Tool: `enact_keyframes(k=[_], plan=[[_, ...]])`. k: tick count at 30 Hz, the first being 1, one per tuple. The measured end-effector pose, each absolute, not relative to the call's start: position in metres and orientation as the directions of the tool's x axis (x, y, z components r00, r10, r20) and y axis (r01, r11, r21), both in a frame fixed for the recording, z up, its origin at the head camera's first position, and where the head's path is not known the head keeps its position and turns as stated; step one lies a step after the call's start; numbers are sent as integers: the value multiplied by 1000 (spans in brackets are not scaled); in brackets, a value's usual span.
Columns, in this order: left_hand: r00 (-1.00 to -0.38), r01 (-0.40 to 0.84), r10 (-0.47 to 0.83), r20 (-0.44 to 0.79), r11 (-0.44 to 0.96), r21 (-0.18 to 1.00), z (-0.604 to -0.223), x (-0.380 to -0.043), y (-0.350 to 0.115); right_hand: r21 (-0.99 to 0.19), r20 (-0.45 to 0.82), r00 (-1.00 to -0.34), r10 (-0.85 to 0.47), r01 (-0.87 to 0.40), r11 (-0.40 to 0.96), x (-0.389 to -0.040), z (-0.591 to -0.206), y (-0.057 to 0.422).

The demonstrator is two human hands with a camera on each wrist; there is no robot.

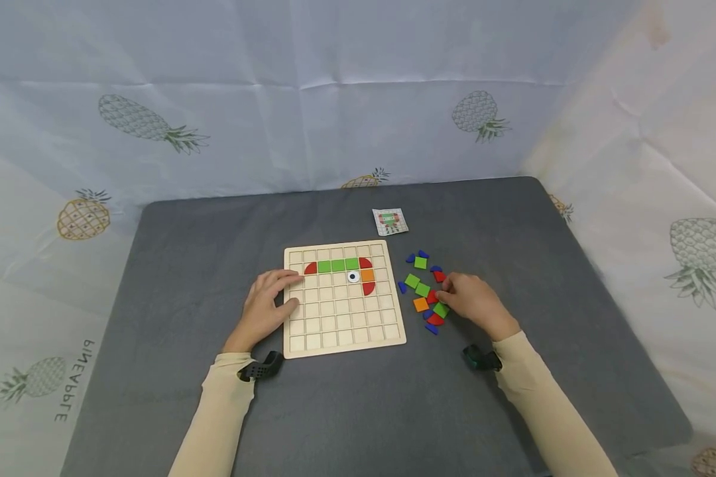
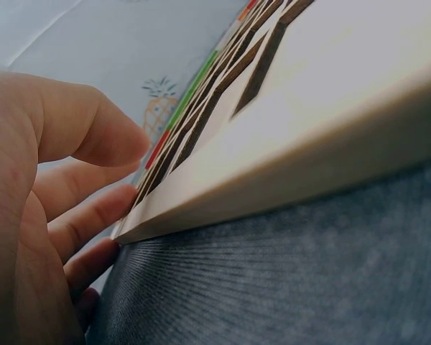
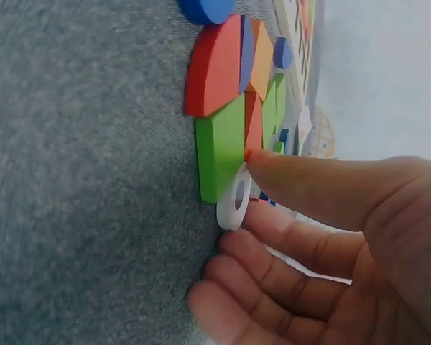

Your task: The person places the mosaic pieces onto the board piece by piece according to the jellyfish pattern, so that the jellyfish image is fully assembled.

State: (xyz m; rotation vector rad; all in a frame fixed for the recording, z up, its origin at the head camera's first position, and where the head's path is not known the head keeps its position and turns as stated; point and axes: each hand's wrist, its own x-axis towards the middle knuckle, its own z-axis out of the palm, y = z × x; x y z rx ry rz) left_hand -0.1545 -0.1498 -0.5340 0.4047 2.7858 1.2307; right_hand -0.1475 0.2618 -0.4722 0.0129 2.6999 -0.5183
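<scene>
My left hand (image 1: 265, 308) rests at the left edge of a pale wooden grid board (image 1: 328, 322), thumb and fingers spread along the rim. On the board are green squares (image 1: 337, 265), red quarter-round pieces (image 1: 368, 288), an orange square (image 1: 366, 275) and a white eye disc (image 1: 353, 277). To the right, my right hand (image 1: 474, 301) reaches into a loose group of pieces. Its thumb and forefinger pinch a white ring-like disc (image 3: 227, 217), seen in the right wrist view beside a green block (image 3: 221, 147) and a red piece (image 3: 214, 65). The hand hides this disc in the head view.
A small printed pattern card (image 1: 390, 221) lies behind the board on the grey tabletop (image 1: 227, 232). Blue pieces (image 1: 431, 328), another orange square (image 1: 421, 305) and several green squares (image 1: 412, 281) lie scattered between board and right hand. A pineapple-print curtain (image 1: 310, 126) hangs behind.
</scene>
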Motion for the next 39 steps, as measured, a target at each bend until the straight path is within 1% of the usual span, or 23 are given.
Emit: enact_keyframes(k=[6, 12, 15, 19, 23, 27, 31, 39], plan=[[-963, 208, 267, 39, 642, 738, -533, -154, -150, -392, -361, -925, -117, 36, 919, -145, -474, 262], [-961, 219, 271, 50, 642, 735, -533, -157, -149, -438, -319, -934, -162, -6, 899, -144, -476, 261], [-960, 224, 276, 53, 639, 736, -533, -157, -149, -414, -311, -942, -126, 15, 910, -143, -475, 261], [-960, 223, 276, 51, 640, 736, -533, -157, -150, -349, -318, -945, -71, 47, 936, -141, -473, 261], [-962, 214, 271, 43, 642, 736, -533, -156, -150, -341, -307, -949, -77, 34, 940, -141, -474, 260], [-961, 219, 274, 46, 645, 732, -534, -156, -150, -385, -315, -947, -67, 63, 921, -141, -476, 259], [-959, 225, 279, 50, 642, 733, -533, -155, -149, -461, -326, -943, -72, 92, 882, -143, -477, 263], [-960, 223, 276, 50, 642, 734, -534, -156, -151, -630, -191, -968, -162, -6, 777, -160, -455, 260]])
